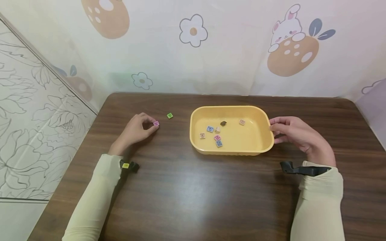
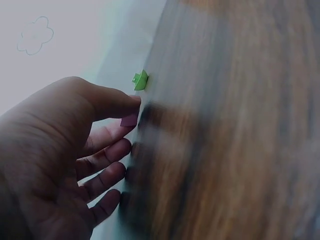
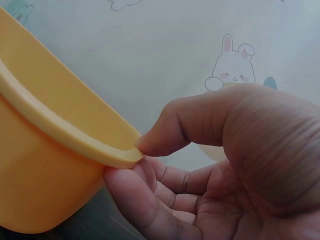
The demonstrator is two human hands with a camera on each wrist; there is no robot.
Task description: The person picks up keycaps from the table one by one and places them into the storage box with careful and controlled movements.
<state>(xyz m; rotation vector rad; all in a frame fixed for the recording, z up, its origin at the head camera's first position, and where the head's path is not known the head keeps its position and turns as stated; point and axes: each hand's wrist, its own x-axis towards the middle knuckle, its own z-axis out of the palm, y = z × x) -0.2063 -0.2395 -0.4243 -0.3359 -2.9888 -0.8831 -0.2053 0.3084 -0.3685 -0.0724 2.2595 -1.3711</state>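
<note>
My left hand point(image 1: 134, 130) is low over the left part of the wooden table, pinching a small purple square piece point(image 1: 155, 123) between thumb and forefinger. In the left wrist view that piece point(image 2: 129, 120) is mostly covered by the fingertips. Just beyond it lies a small green square piece point(image 1: 170, 115) with a raised knob on one side. With thumb and fingers, my right hand point(image 1: 297, 134) grips the right rim of a yellow plastic tub point(image 1: 241, 142). Inside the tub are several small square pieces, among them a blue one point(image 1: 210, 129) and a pink one point(image 1: 217, 137).
A small dark brown lump point(image 1: 223, 123) and a cream-coloured bit point(image 1: 217, 130) also lie in the tub. The brown wooden table point(image 1: 187, 194) meets a patterned wall point(image 1: 229, 67) at its back edge. A flower-print panel point(image 1: 36, 117) borders the left side.
</note>
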